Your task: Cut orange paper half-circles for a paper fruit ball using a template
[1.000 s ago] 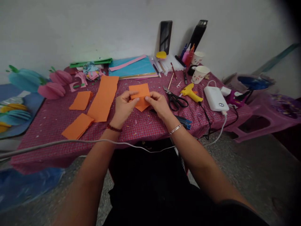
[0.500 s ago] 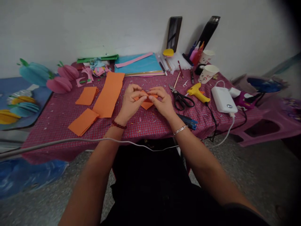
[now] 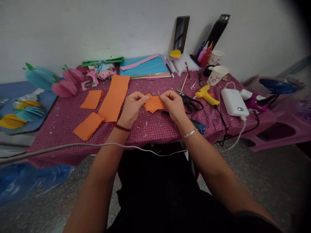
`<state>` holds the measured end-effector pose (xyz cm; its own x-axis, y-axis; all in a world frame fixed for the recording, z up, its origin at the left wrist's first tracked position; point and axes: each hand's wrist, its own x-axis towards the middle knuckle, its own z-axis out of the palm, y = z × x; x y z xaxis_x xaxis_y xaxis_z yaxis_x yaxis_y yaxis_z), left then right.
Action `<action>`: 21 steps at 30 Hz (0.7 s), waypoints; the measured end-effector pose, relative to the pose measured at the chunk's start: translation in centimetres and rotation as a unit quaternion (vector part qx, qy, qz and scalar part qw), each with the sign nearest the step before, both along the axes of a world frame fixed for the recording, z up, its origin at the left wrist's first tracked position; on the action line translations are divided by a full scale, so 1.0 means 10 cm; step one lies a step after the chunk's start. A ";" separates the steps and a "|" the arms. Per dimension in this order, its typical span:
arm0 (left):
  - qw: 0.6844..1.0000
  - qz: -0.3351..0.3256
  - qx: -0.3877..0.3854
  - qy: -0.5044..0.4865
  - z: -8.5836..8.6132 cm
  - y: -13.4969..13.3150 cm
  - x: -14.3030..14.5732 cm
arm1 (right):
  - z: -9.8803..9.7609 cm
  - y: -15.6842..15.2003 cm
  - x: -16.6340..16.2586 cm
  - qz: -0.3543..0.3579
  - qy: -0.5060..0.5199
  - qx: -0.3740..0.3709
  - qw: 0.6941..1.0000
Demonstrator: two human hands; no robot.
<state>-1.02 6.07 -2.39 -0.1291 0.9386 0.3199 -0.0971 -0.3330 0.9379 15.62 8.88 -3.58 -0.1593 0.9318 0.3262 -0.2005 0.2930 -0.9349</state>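
A small folded orange paper piece is held just above the checked red tablecloth, pinched at both ends. My left hand grips its left edge with thumb and fingers closed. My right hand pinches its right edge the same way. A long orange paper strip lies to the left of my hands, with two smaller orange sheets, one and another, beside it.
Black scissors, a yellow glue gun, a white power bank and paper cups sit to the right. Blue paper sheets lie at the back. Pink and teal paper fruits rest at left. A grey cable crosses the front edge.
The orange paper was a larger sheet held up, then got folded down between my fingers; now it is a smaller folded shape stretched between both hands. The view shifted slightly.
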 end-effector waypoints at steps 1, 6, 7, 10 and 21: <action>1.000 0.000 -0.003 -0.005 -0.01 0.01 0.00 | 0.00 0.00 0.00 0.019 0.007 -0.010 1.000; 0.994 0.035 0.016 0.104 -0.08 0.07 0.02 | -0.06 0.07 0.02 0.018 0.003 -0.021 1.000; 0.983 0.061 0.030 0.168 -0.11 0.08 0.02 | -0.09 0.10 0.03 -0.007 0.007 -0.018 1.000; 0.916 0.136 0.040 0.375 -0.23 0.11 0.02 | -0.14 0.17 0.06 -0.060 0.013 -0.011 0.998; 0.946 0.129 -0.047 0.294 -0.39 0.34 -0.11 | -0.16 0.23 0.05 -0.112 0.066 -0.060 0.990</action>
<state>-2.07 9.43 -6.29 -0.1830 0.9285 0.3231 0.5231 -0.1863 0.8316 16.08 11.19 -5.15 0.0925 0.9720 0.2161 -0.2651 0.2332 -0.9356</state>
